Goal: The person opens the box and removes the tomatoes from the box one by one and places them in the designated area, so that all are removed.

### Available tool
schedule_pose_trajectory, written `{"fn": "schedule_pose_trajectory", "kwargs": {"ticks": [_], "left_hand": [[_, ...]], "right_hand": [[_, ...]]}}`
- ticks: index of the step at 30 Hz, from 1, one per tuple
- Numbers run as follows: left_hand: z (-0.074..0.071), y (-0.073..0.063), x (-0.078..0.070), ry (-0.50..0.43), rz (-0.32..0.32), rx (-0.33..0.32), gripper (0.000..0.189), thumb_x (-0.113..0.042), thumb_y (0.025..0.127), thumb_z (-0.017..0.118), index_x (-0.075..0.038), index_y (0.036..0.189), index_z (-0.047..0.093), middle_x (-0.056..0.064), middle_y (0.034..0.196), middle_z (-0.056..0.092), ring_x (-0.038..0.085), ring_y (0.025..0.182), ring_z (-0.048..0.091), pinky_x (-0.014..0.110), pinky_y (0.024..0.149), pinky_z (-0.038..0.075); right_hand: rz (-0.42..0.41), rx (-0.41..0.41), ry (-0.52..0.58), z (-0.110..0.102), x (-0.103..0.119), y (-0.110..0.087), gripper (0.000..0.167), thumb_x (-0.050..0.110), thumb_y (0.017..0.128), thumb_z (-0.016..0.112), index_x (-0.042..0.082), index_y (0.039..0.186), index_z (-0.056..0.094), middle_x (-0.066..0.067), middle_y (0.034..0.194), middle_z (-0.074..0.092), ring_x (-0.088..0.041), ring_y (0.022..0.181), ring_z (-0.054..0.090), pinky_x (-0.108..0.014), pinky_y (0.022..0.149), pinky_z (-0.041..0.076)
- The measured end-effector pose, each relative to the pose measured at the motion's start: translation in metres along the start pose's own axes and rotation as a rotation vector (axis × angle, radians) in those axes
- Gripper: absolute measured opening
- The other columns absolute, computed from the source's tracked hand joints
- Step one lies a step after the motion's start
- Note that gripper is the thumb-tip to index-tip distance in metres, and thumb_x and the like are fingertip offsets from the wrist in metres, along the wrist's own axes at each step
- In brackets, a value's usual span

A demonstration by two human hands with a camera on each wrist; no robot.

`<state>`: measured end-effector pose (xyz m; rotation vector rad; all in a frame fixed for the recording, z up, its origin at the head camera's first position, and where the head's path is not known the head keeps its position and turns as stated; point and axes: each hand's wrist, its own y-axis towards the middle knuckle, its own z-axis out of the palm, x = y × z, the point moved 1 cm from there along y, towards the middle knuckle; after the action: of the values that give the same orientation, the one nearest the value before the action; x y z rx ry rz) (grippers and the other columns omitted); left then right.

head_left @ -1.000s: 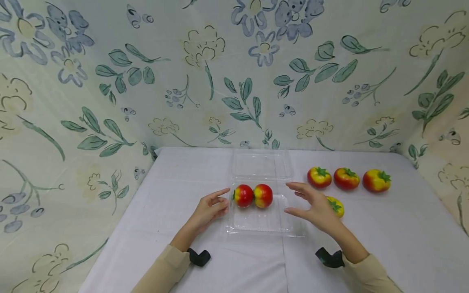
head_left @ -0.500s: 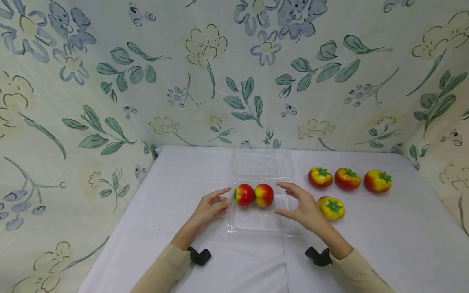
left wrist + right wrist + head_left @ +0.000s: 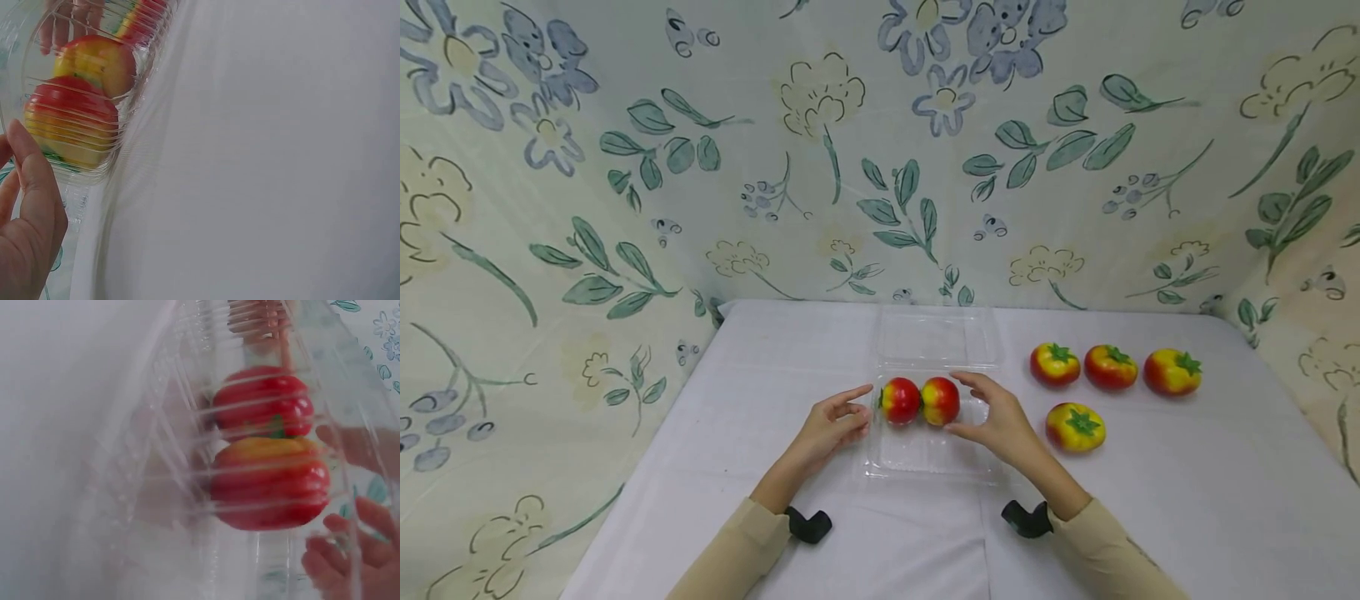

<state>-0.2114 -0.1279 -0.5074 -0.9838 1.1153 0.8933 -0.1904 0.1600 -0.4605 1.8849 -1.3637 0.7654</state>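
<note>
Settling the rightmost fruit (image 3: 939, 401) in the clear box (image 3: 917, 460), we judge, next calls for a gentle grip; our right hand (image 3: 1000, 421) is spread beside it; whether our left hand (image 3: 831, 427) grips the box, we cannot tell.

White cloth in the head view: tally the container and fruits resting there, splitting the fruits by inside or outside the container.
Open clear container: 1
Fruits inside it: 2
Fruits outside it: 4
Total: 7
</note>
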Motion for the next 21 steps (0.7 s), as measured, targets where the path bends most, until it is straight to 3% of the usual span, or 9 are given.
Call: {"fn": "schedule_pose_trajectory", "kwargs": {"ticks": [12, 21], "left_hand": [[0.000, -0.001, -0.001, 0.000, -0.013, -0.004, 0.052, -0.006, 0.095, 0.068, -0.006, 0.144, 0.053, 0.012, 0.101, 0.062, 0.016, 0.079, 0.063, 0.024, 0.078, 0.058], [0.001, -0.002, -0.002, 0.003, -0.019, -0.012, 0.051, -0.006, 0.095, 0.068, -0.008, 0.144, 0.054, 0.013, 0.103, 0.061, 0.016, 0.079, 0.063, 0.025, 0.079, 0.058]], "right_hand": [[0.013, -0.003, 0.010, 0.013, -0.002, 0.008, 0.077, 0.003, 0.073, 0.088, 0.008, 0.140, 0.053, -0.016, 0.141, 0.053, -0.038, 0.129, 0.050, -0.052, 0.102, 0.046], [-0.031, -0.030, 0.005, 0.019, -0.006, 0.010, 0.076, 0.000, 0.070, 0.089, 0.005, 0.138, 0.055, -0.015, 0.138, 0.056, -0.035, 0.126, 0.052, -0.052, 0.101, 0.047]]}}
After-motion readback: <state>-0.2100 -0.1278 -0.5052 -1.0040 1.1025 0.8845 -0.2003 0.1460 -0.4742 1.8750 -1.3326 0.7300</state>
